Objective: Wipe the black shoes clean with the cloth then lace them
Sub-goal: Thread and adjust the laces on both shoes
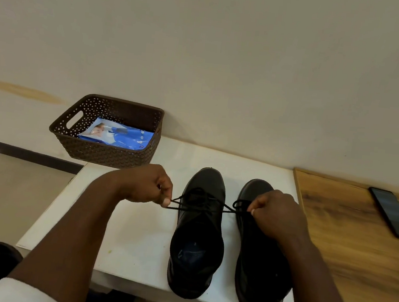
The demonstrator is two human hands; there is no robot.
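Both hands pinch lace ends either side of left shoe.

Both forearms reach forward; left hand and right hand pinched shut, knuckles up, spread apart.

Black shoes on a white table; beside them, a brown perforated basket holding a blue packet

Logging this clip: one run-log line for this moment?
phase: lacing | left hand, right hand: each pinching black lace of left black leather shoe | lace: taut
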